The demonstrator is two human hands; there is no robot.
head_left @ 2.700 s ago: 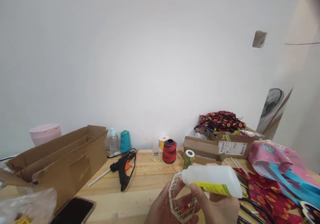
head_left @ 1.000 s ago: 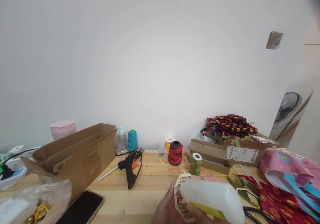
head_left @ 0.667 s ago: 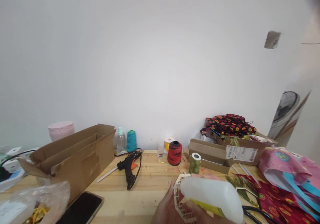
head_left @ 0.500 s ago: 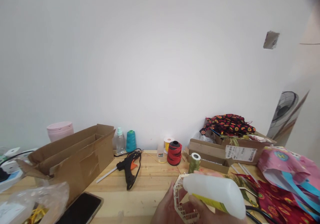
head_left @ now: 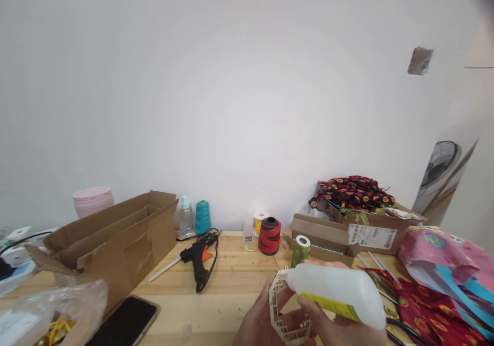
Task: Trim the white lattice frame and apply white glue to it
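Observation:
My left hand (head_left: 252, 317) is closed round a pale wooden lattice frame (head_left: 275, 305) with an angular outline, at the bottom centre of the head view. Tilted on its side, a white squeeze bottle (head_left: 339, 287) with a yellow-green label is gripped in my right hand (head_left: 324, 325). The bottle's narrow end is at the top edge of the frame; whether they touch I cannot tell. Just behind the bottle stands an olive thread spool (head_left: 300, 251). Part of my right hand's fingers is hidden behind the bottle.
A black glue gun (head_left: 200, 263) lies left of centre. Beyond my hands stands a red thread cone (head_left: 269, 236). Cardboard boxes (head_left: 131, 243) flank the table, with a phone (head_left: 123, 323) at the front left. Red patterned cloth (head_left: 428, 310) and a pink bag (head_left: 436, 251) lie right.
The bottle has shifted slightly right together with my right hand. My left hand and the wooden frame stay almost in place.

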